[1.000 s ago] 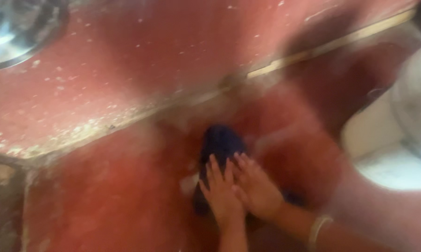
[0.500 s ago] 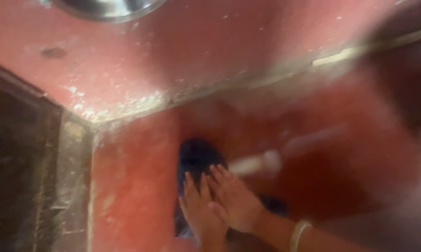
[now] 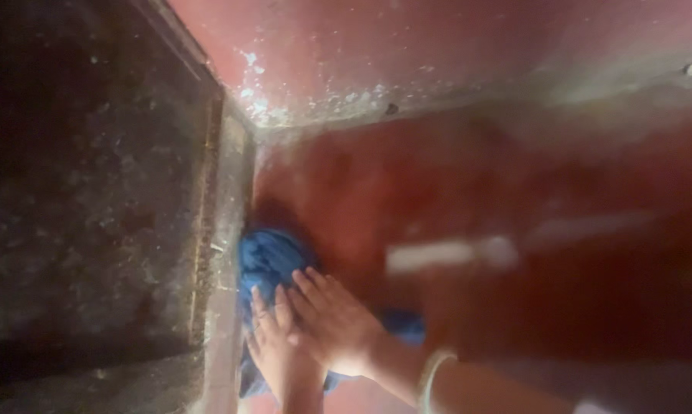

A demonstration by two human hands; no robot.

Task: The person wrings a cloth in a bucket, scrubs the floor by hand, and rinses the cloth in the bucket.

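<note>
Both hands lie flat, fingers spread, with no grip closed: the left hand (image 3: 273, 349) and right hand (image 3: 334, 322) press a blue cloth (image 3: 265, 261) onto the red floor (image 3: 438, 184), beside the dark stone slab (image 3: 85, 192). Apparently mid-wipe; the next stroke needs steady downward pressure.

No packages, labels, signs or screens show in this view; nothing printed or boxed appears anywhere in it.
</note>
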